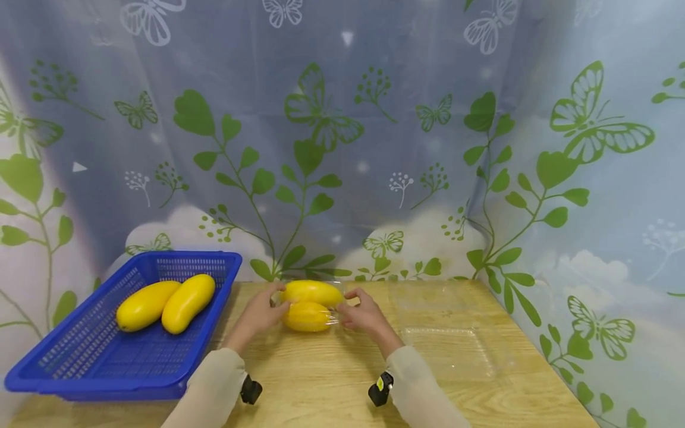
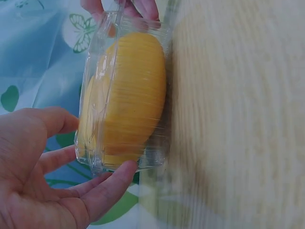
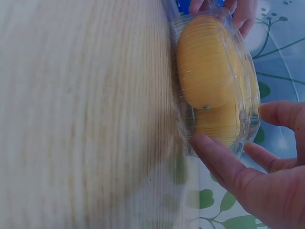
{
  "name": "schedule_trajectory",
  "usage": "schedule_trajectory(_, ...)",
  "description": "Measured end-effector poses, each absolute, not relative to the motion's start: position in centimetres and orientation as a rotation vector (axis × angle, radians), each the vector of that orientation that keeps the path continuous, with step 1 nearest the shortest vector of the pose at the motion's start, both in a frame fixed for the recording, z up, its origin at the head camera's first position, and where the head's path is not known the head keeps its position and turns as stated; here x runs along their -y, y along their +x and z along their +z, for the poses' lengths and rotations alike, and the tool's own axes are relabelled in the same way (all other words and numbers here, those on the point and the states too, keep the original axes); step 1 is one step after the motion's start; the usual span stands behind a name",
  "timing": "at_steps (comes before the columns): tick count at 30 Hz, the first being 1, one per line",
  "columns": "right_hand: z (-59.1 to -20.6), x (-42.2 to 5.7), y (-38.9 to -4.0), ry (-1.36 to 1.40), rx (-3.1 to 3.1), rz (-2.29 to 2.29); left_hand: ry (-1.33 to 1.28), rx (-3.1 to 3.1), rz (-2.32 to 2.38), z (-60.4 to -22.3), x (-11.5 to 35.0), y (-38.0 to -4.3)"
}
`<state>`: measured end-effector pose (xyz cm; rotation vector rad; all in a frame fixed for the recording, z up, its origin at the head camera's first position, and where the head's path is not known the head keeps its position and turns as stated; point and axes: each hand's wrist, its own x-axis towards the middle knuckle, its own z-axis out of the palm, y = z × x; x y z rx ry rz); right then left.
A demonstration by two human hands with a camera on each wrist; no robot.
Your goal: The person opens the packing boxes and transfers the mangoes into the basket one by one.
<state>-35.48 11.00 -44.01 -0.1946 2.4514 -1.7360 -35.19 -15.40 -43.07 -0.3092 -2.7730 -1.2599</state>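
Hands [image 1: 261, 312] hold a clear container [image 2: 152, 159] (lid [image 2: 86, 140] seemingly closed; wrist views only).

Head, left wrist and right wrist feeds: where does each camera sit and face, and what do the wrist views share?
Head: worn on the head, facing forward and down at the pale wooden table and blue plastic mesh basket; left hand, right hand and light-sleeved forearms show.
Left wrist: on the left wrist, facing the clear plastic box of yellow oblong fruits; left hand near, right hand's fingers at top.
Right wrist: on the right wrist, facing the box's opposite end; right hand near, left hand's fingers at top.
Shared: box, fruits, table, both hands.
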Motion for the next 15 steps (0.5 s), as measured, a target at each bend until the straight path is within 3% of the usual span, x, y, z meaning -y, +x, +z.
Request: schedule_trajectory(15,-44.1,-12.1,-33.3,-0.234,-2.407,-1.736,-0.233,2.758,-1.277,-43.5,14.5,-32.4)
